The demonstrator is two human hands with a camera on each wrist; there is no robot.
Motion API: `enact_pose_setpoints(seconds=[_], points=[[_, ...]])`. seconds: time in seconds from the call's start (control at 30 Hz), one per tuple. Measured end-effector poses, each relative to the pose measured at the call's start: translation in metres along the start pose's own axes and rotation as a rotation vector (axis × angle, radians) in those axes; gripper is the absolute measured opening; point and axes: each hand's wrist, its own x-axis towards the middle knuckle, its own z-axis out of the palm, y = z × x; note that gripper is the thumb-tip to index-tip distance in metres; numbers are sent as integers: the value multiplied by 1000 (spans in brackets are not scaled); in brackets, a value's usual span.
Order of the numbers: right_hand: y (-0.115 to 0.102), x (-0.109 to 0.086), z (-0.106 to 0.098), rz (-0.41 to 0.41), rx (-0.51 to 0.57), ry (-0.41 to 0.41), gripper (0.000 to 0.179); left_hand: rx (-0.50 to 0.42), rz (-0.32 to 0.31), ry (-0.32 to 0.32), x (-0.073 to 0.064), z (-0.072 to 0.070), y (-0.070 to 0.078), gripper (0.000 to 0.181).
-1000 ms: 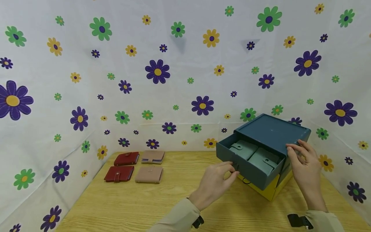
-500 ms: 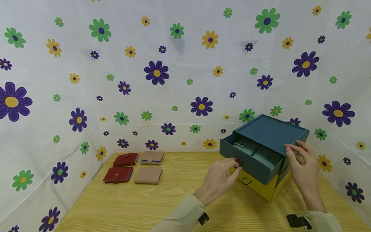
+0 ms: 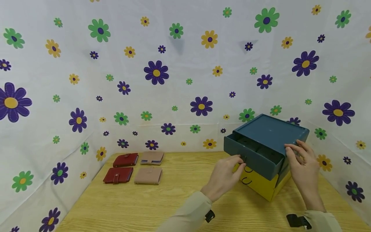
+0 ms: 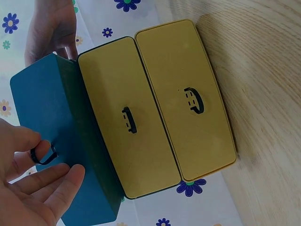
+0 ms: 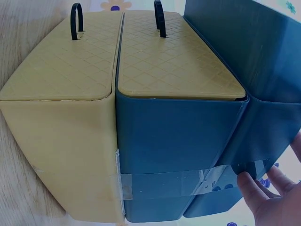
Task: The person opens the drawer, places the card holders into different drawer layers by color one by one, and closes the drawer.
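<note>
At the right of the table stands a stacked drawer cabinet with a dark blue top. Its upper blue drawer is partly pulled out. My left hand holds the small black loop handle on that drawer's front, a finger hooked into the loop. Two grey-green snap wallets lie inside the drawer, dim and partly covered by the cabinet's top. My right hand rests on the cabinet's near right corner, thumb against the blue side and fingers extended over the top edge.
Below the blue drawer are two closed yellow drawer fronts with black loop handles. Two red wallets and two pink wallets lie at the table's left. A flowered white cloth hangs behind the table.
The blue drawer has slid further into the cabinet, moving back and right with my left hand. The wallets inside are now more covered. My right hand keeps its place on the corner.
</note>
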Motion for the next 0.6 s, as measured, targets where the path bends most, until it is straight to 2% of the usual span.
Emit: enact_pose_setpoints(seconds=[0.17, 0.37, 0.6], points=[[2, 1, 0, -3, -19, -10, 37, -18, -20, 8, 4, 8, -1, 17], [2, -1, 3, -23, -13, 41, 35, -52, -38, 5, 7, 16, -3, 20], [0, 0, 3, -28, -16, 40, 34, -76, -51, 18, 11, 20, -3, 19]])
